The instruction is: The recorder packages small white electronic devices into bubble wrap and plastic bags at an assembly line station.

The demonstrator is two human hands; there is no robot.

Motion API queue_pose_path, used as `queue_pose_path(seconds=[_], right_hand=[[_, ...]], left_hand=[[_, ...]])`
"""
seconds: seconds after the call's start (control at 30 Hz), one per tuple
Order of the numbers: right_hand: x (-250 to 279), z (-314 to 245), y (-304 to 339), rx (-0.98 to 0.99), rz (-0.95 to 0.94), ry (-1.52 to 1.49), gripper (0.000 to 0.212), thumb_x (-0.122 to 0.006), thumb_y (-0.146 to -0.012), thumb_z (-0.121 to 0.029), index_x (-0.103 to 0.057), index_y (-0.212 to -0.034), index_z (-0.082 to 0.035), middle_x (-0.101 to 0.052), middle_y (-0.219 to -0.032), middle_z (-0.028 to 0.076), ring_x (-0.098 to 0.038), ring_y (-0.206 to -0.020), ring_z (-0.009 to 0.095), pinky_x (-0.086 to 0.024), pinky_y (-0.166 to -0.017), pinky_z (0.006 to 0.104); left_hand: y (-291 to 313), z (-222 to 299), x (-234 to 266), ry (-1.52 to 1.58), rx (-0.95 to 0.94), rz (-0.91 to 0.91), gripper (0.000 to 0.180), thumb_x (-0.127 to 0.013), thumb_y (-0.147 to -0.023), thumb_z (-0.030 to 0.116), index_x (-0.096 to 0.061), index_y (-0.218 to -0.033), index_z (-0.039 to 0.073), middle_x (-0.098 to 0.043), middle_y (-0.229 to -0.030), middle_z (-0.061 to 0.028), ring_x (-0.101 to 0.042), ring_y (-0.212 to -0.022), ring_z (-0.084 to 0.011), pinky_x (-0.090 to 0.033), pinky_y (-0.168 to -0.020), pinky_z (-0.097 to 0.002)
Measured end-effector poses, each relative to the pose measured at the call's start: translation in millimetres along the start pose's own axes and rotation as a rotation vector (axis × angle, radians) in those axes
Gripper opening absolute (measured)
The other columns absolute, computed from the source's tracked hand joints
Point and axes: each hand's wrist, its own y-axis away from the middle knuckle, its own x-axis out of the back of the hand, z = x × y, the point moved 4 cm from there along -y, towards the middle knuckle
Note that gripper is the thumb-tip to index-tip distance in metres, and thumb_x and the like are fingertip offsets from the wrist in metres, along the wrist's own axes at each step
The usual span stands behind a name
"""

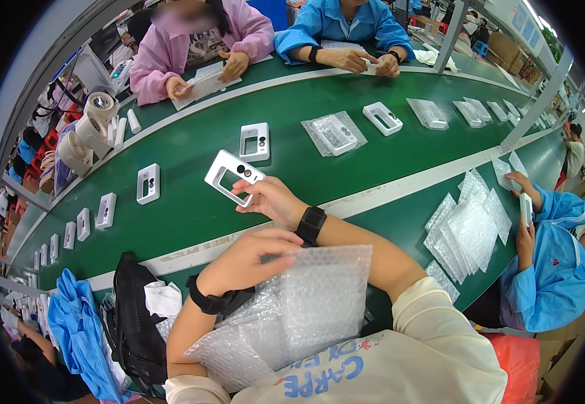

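At 12 o'clock a white frame [236,165] is held by the right hand [277,200]; the left hand [246,261] is bent, grip unclear; blue shirt lettering [323,380] is seen.

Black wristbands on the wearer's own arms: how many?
2: one wristband on the wrist of the right hand, holding a white frame; another wristband on the wrist of the left hand. Sleeves may hide more.

From where I operate, I see the right forearm [366,254] slanting forward and inward from the lower right. The right hand [273,200] is the farther one out, its fingers [257,188] curled in a grip. The left forearm [188,333] rises from the lower left; the left hand [242,266] bends rightward, nearer the body, fingers loosely extended just below the right hand.
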Motion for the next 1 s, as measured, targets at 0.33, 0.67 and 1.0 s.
queue_pose_path(seconds=[0.33,0.67,1.0], right_hand=[[-12.8,-18.3,16.6,0.826,-0.192,0.929,0.025,-0.049,-0.08,-0.014,-0.053,-0.1,0.001,-0.055,-0.093,0.01,-0.057,-0.078,0.022,-0.048,-0.077,0.033],[5.5,-4.2,-1.5,0.118,0.092,0.003,0.028,-0.044,-0.083,-0.012,-0.051,-0.104,0.005,-0.055,-0.079,0.007,-0.055,-0.074,0.019,-0.046,-0.075,0.0339],[0.4,-6.0,-0.8,0.113,0.099,0.014,0.028,-0.043,-0.084,-0.012,-0.051,-0.104,0.006,-0.054,-0.079,0.007,-0.056,-0.074,0.02,-0.047,-0.075,0.0332]], left_hand=[[33.3,-28.6,87.0,0.561,-0.145,0.873,0.011,-0.058,-0.078,-0.001,-0.048,-0.081,0.005,-0.053,-0.079,0.0016,-0.049,-0.07,-0.0049,-0.039,-0.063,-0.0185],[34.1,6.1,99.0,-0.736,-0.076,0.65,0.011,-0.061,-0.063,-0.001,-0.051,-0.066,0.003,-0.053,-0.066,-0.0061,-0.052,-0.066,-0.021,-0.04,-0.063,-0.0305],[32.1,-67.7,58.1,-0.456,0.256,0.014,0.022,-0.064,-0.06,0.003,-0.06,-0.082,0.002,-0.058,-0.084,-0.0104,-0.056,-0.08,-0.0259,-0.043,-0.072,-0.0316]])
